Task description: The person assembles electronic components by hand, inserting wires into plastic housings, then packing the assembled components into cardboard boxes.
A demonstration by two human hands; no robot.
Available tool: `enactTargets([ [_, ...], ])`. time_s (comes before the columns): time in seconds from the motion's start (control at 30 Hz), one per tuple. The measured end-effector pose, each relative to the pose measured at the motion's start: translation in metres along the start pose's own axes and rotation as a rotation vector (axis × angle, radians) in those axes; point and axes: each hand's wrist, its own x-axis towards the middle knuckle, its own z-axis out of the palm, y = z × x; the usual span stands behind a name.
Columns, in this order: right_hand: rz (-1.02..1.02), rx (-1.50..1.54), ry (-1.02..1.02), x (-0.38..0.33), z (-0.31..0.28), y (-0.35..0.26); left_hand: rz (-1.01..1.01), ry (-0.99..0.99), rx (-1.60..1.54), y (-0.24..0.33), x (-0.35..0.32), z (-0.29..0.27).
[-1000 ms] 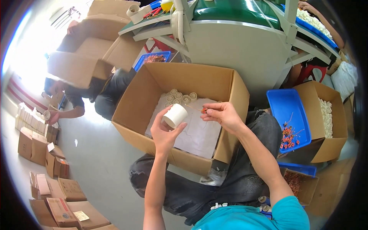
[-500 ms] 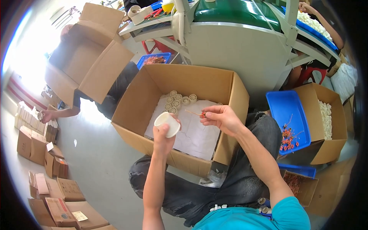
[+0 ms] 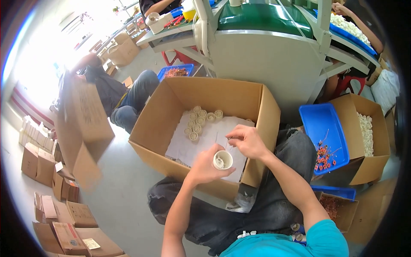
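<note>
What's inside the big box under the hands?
A white sheet lies in the box, with small round cream pieces on it. The left hand and right hand cover part of it; what's beneath the sheet is mostly hidden.

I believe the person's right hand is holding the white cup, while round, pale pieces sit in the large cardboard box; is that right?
Not quite: the head view shows the left hand holding the white cup; round, pale pieces do sit in the large cardboard box.

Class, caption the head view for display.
Left hand holds a white cup at a cardboard box; right hand pinches a thin wire.
</note>
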Motion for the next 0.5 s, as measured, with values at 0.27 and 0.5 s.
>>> enactTargets([
  [0.27,-0.288,-0.032,0.461,0.004,-0.008,-0.016,0.143,0.499,0.112,-0.030,0.010,0.005],
  [0.5,-0.640,-0.043,0.452,-0.017,-0.001,-0.037,0.314,0.740,0.317,-0.040,0.012,0.002],
])
